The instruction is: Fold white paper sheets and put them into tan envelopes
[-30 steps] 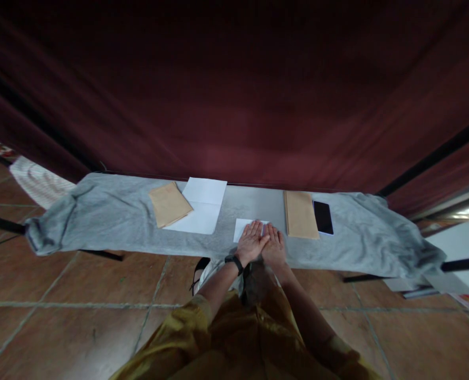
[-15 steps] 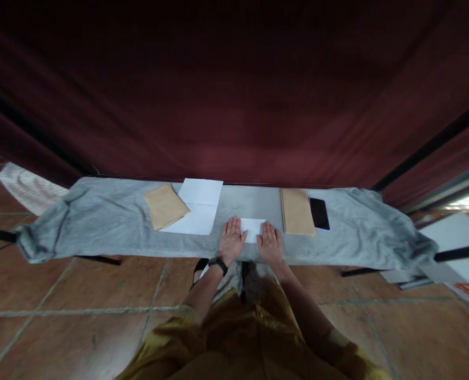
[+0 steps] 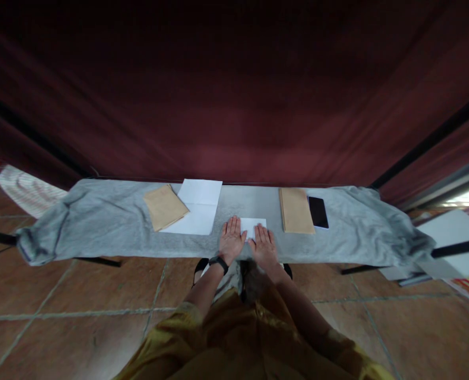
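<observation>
A small folded white paper (image 3: 254, 224) lies on the grey cloth (image 3: 99, 227) that covers a low table. My left hand (image 3: 231, 239), with a black wristband, lies flat and open on the paper's left edge. My right hand (image 3: 262, 246) lies flat and open on the paper's lower right part, fingers stretched forward. Both palms press down and hold nothing.
Left of my hands lie a larger white sheet (image 3: 197, 212) and a brown envelope (image 3: 165, 206) partly over it. To the right are a second brown envelope (image 3: 296, 210) and a black phone (image 3: 318, 212). A dark red curtain (image 3: 234, 105) hangs behind. Tiled floor lies below.
My hands, first together on the paper, slid apart over it, and now the right hand has come back leftward toward the left one.
</observation>
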`<action>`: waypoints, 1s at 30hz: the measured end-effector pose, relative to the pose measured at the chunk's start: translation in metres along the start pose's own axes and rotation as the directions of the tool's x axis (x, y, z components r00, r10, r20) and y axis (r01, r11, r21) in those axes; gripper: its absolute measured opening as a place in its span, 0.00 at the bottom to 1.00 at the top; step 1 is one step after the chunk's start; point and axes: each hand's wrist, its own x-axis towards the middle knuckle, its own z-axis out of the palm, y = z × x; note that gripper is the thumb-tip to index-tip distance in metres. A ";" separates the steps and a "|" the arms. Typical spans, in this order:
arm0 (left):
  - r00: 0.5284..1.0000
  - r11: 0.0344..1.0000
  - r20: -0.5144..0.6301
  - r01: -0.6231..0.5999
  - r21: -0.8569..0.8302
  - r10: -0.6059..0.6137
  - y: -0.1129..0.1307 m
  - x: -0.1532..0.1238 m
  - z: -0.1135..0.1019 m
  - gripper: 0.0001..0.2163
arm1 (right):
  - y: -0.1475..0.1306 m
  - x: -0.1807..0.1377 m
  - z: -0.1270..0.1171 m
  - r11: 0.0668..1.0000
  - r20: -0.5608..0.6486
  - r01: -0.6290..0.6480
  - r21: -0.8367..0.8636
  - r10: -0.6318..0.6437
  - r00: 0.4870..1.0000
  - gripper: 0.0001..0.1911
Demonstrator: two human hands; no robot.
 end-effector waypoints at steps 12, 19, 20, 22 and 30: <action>1.000 1.000 -0.005 0.005 -0.001 -0.005 0.001 0.000 -0.005 0.29 | 0.019 -0.017 -0.015 0.996 0.004 -0.003 -0.087 0.004 1.000 0.30; 0.968 0.968 0.082 -0.227 -0.102 0.236 0.031 0.003 -0.005 0.26 | 0.020 -0.019 -0.016 0.996 -0.013 0.008 -0.085 -0.009 1.000 0.27; 0.952 0.952 0.091 -0.279 -0.128 0.291 0.037 0.004 -0.003 0.26 | 0.020 -0.019 -0.015 0.996 -0.009 0.014 -0.086 -0.015 1.000 0.26; 0.935 0.932 0.090 -0.326 -0.158 0.343 0.047 0.008 0.002 0.26 | 0.021 -0.020 -0.014 0.996 0.001 0.019 -0.088 -0.019 1.000 0.25; 0.946 0.942 0.080 -0.301 -0.146 0.315 0.053 0.040 0.005 0.26 | 0.024 -0.019 -0.001 0.997 -0.002 -0.037 -0.063 0.037 0.999 0.27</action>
